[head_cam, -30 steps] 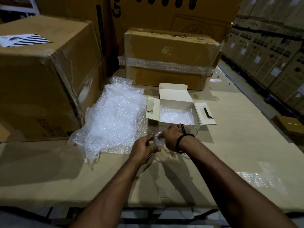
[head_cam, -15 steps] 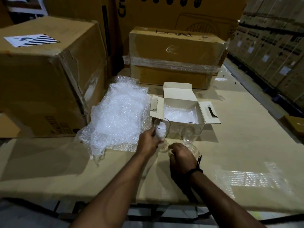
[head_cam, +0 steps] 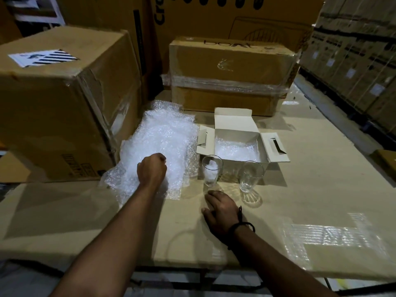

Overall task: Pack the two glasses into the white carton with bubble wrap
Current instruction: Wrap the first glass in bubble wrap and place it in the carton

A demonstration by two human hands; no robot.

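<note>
Two clear glasses stand upright in front of the open white carton (head_cam: 235, 133). The left glass (head_cam: 211, 171) has a white wad of wrap inside; the right glass (head_cam: 250, 176) looks empty. Bubble wrap lines the carton's floor. A loose bubble wrap pile (head_cam: 162, 136) lies left of the carton. My left hand (head_cam: 152, 168) is on that pile, its fingers curled into the wrap. Just below the left glass, without touching it, my right hand (head_cam: 220, 209) rests flat on the cardboard surface, fingers spread.
A big brown box (head_cam: 60, 103) stands at the left against the wrap pile. Another taped brown box (head_cam: 231, 67) sits behind the carton. Stacked boxes (head_cam: 353, 61) line the right side. The cardboard work surface (head_cam: 310, 189) extends to the right.
My left hand let go of the left glass and moved left onto the bubble wrap pile. My right hand has flattened on the surface below the glasses.
</note>
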